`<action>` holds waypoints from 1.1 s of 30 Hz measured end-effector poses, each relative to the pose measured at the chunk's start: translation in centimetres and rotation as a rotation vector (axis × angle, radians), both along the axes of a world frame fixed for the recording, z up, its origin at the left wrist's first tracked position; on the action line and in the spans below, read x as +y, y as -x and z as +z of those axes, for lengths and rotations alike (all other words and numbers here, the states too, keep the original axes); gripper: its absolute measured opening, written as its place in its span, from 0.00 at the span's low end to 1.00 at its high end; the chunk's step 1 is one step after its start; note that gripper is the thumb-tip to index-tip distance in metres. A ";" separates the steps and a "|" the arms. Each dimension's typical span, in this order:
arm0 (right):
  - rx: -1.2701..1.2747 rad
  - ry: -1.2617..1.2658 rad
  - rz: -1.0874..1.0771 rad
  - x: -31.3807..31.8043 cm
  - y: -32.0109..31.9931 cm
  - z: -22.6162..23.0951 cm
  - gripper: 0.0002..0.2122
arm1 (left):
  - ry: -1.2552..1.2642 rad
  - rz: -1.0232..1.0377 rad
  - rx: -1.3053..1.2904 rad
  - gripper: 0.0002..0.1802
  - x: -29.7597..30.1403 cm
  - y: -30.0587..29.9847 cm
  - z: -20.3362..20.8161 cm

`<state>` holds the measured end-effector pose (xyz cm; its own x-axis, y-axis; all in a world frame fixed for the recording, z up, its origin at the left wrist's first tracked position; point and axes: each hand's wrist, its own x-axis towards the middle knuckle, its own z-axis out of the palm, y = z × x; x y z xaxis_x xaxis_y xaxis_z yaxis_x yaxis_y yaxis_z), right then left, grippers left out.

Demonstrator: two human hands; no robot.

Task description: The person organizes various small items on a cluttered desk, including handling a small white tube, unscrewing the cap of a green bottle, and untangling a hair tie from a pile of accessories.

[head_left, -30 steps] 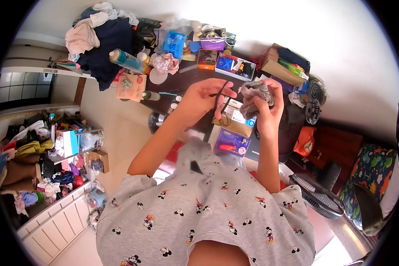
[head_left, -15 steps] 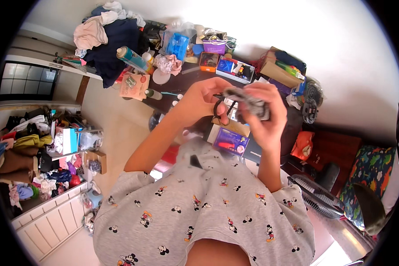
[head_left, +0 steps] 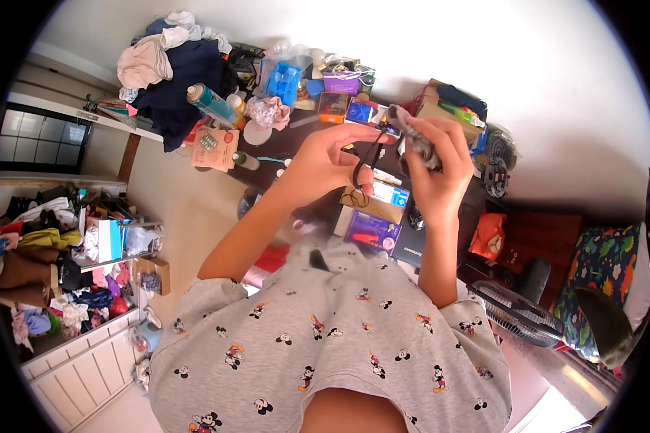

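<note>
My left hand is closed on a thin black loop, which dangles from the thumb and fingers and stretches up toward the right. A soft grey, furry-looking band is bunched in my right hand, its fingers curled around it. Both hands are raised over the dark desk, close together but apart. At the top of the loop, by the left fingertips, a small dark piece shows near the grey band; whether they are joined I cannot tell. Below the hands stand a small open carton and a purple box.
Boxes of small items, such as an orange one, line the wall behind. Heaped clothes and a spray can are at the far left. Crammed shelves stand left; a black fan is at the right.
The grey band has tipped upward and turned in my right hand, which has risen slightly. The black loop is drawn out longer from my left hand. The view has shifted a little.
</note>
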<state>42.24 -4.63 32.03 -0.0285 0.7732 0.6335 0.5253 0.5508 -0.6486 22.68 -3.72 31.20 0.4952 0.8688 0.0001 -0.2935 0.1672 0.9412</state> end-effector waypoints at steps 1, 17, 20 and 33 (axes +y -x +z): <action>0.013 -0.022 0.059 -0.3 0.1 0.2 0.18 | 0.002 -0.004 0.003 0.27 0.0 0.1 -0.2; -0.031 -0.018 0.227 -0.9 -0.8 1.5 0.15 | -0.186 0.022 0.003 0.42 0.6 1.0 1.1; -0.069 -0.011 0.150 -0.8 1.0 1.6 0.18 | -0.039 -0.055 -0.120 0.46 0.6 1.3 1.4; -0.121 0.076 0.211 -0.8 -0.1 -0.7 0.21 | 0.065 -0.068 -0.433 0.53 0.1 0.8 1.4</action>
